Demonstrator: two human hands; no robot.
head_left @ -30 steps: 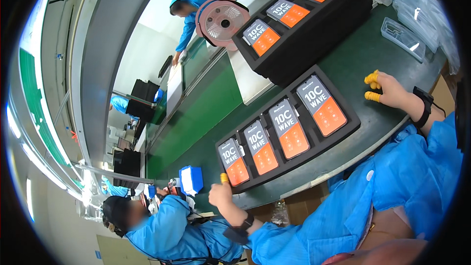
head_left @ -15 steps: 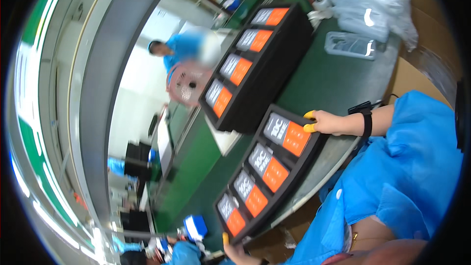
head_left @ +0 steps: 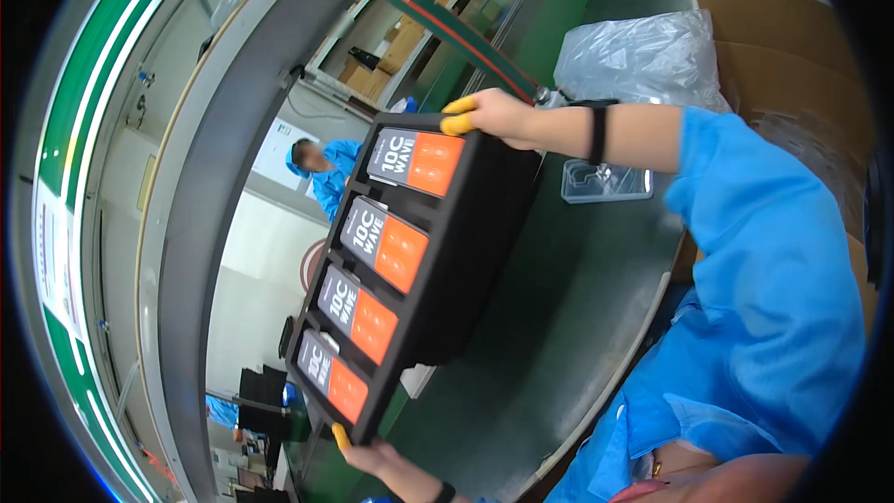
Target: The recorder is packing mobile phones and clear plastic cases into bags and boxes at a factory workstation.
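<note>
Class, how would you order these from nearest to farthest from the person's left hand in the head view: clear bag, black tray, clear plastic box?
1. Black tray: touching the left hand.
2. Clear plastic box: to the right, on the green bench.
3. Clear bag: also right, past the box.

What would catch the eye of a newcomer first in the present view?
Probably the black tray near the middle, where four grey-and-orange phones lie in a slanting row. The right hand holds its upper corner and the left hand its lower end, and bright yellow finger covers stand out on both. Past the right forearm, a bulky clear plastic bag also draws attention.
</note>
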